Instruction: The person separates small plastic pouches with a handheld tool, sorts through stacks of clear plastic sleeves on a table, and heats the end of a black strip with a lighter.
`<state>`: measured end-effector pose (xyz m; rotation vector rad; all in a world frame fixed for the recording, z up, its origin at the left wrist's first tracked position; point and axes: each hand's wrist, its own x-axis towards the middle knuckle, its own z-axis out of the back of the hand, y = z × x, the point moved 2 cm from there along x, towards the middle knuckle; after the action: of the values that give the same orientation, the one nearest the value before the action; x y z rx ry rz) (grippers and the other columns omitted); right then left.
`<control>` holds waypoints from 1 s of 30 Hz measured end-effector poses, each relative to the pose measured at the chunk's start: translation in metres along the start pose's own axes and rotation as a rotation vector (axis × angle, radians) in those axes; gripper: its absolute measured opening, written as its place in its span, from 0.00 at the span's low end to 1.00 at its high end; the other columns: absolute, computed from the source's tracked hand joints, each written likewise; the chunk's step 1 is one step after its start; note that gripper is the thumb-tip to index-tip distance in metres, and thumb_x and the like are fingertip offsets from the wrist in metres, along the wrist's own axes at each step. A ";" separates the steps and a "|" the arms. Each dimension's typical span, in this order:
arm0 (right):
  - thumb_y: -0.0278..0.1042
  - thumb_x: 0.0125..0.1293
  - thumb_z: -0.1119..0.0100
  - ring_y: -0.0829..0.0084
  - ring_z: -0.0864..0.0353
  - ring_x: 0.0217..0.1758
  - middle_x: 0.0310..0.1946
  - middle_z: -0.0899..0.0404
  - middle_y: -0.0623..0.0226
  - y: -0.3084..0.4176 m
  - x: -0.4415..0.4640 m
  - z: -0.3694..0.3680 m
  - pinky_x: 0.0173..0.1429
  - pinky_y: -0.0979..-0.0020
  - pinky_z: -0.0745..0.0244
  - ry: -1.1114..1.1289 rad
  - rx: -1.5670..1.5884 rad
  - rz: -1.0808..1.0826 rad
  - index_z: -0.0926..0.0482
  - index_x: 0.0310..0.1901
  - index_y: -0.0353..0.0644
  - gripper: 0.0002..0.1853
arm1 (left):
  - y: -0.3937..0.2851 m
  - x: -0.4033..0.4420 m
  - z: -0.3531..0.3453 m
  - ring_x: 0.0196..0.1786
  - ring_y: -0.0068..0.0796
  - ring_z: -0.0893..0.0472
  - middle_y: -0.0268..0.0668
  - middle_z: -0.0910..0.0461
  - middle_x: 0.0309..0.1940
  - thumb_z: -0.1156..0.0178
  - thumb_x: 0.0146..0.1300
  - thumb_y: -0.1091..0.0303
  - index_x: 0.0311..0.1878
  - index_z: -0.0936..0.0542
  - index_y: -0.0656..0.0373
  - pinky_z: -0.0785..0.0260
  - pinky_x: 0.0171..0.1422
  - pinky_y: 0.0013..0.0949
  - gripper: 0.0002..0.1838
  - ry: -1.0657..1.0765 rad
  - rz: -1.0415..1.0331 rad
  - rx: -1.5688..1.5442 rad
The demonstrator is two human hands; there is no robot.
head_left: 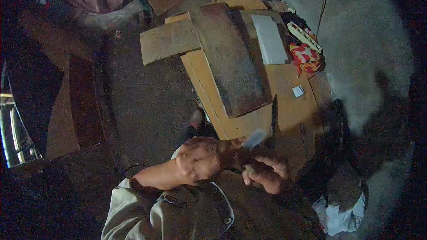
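Whitish and translucent, a small flat strip (pixel 254 139) juts up and right from the left hand (pixel 198 160), whose curled fingers pinch its lower end; motion blur softens the contact. Just to the right, the right hand (pixel 268 173) shows fingers bent and parted, the thumb set off from the index finger across a gap; whether a fingertip meets the strip cannot be told. Both hands are raised before the person's body, a pale sleeve (pixel 129 213) covering the left forearm. Beyond them, a cardboard sheet (pixel 249 126) spreads along the floor, its left edge running slantwise beside dark ground (pixel 147 102). A worn dark board (pixel 233 66) lies across it, near edge short of the cardboard's own. Farther right rest a white rectangular sheet (pixel 270 40), a small white square (pixel 298 91) and a red-and-yellow patterned cloth (pixel 307 60). Grey concrete floor (pixel 362 40) stretches past the cardboard's right edge.
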<state>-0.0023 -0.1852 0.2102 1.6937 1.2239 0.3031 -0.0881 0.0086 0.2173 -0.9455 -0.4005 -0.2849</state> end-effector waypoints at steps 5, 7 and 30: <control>0.23 0.57 0.40 0.66 0.23 0.40 0.43 0.24 0.53 0.020 0.013 -0.006 0.45 0.61 0.27 0.101 -0.954 0.605 0.26 0.46 0.34 0.15 | 0.000 0.001 0.000 0.44 0.38 0.19 0.43 0.23 0.47 0.50 0.59 0.69 0.57 0.30 0.63 0.26 0.48 0.32 0.21 0.024 -0.009 0.031; 0.23 0.57 0.40 0.65 0.23 0.41 0.41 0.23 0.53 0.020 0.008 -0.006 0.46 0.61 0.27 0.085 -0.996 0.586 0.26 0.46 0.32 0.15 | 0.003 -0.002 -0.006 0.45 0.38 0.20 0.44 0.23 0.47 0.49 0.59 0.70 0.55 0.28 0.63 0.26 0.49 0.33 0.20 0.079 0.055 0.031; 0.21 0.59 0.45 0.60 0.29 0.57 0.52 0.27 0.55 -0.073 -0.009 0.031 0.64 0.62 0.37 -0.181 0.054 0.200 0.29 0.52 0.37 0.18 | 0.015 -0.002 -0.008 0.48 0.45 0.20 0.51 0.22 0.46 0.39 0.48 0.79 0.41 0.24 0.64 0.26 0.50 0.38 0.14 -0.281 0.054 -0.371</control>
<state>-0.0282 -0.2097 0.1388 1.8518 0.9393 0.2324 -0.0822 0.0106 0.2020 -1.3662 -0.5909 -0.1797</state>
